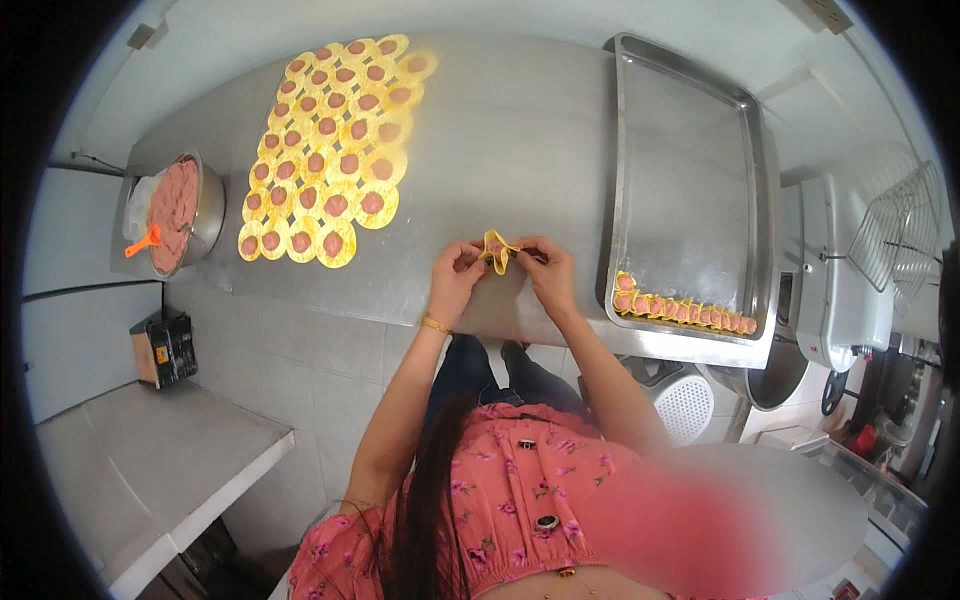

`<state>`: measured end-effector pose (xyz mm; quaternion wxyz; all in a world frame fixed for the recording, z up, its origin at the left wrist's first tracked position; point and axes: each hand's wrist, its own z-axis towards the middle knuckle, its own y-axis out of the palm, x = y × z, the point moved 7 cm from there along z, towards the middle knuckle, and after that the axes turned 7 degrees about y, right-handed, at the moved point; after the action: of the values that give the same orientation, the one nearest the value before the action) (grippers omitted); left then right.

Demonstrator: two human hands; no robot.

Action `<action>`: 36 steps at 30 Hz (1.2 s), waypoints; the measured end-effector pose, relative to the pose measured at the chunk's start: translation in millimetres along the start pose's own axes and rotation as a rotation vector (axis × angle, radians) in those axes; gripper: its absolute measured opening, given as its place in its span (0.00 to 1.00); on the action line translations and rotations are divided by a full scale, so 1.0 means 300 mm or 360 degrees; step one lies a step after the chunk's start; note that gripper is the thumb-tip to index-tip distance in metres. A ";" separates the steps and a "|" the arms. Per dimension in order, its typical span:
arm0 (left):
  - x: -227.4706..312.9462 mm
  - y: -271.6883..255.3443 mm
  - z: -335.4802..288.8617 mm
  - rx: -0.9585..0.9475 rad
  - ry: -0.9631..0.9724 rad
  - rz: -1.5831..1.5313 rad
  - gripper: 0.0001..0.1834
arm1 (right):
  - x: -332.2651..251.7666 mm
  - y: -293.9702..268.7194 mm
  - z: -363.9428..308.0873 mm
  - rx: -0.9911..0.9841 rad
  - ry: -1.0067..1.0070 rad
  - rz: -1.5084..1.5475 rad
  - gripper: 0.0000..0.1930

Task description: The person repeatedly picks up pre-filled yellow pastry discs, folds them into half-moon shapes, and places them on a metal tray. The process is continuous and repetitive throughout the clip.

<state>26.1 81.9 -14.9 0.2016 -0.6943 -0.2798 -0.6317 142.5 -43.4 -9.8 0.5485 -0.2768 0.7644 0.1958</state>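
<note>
Between both hands, just above the near edge of the steel table, a yellow dumpling wrapper (498,250) is folded up into points around its middle. My left hand (456,277) pinches one side of it, and my right hand (547,272) pinches the opposite side. To the left lie rows of round yellow wrappers (335,243), each with a ball of pink meat filling on it. On the right, a large steel tray (690,190) has a row of folded dumplings (690,310) along its near edge, with another starting behind it at the left corner.
A metal bowl (210,215) of pink filling with an orange scoop (143,240) stands at the table's left end. Right of the table are a white machine (845,270) with a wire guard and a dark round pot (780,375). A lower counter (150,470) is at left.
</note>
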 end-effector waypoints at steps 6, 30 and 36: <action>0.055 0.029 -0.007 -0.0152 -0.0091 -0.0335 0.06 | -0.088 0.023 -0.073 -0.0165 -0.0185 0.0438 0.15; 0.046 0.009 0.038 -0.0750 0.0462 0.0767 0.07 | -0.047 0.067 -0.146 0.0063 -0.0323 -0.0930 0.21; 0.069 0.022 0.033 -0.0910 0.0593 0.0774 0.08 | -0.060 0.077 -0.149 0.0151 -0.0391 -0.1015 0.20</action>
<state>39.0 85.8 5.0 0.1911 -0.6421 0.1202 -0.7327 99.5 -48.9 21.5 0.6823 -0.4502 0.5758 0.0107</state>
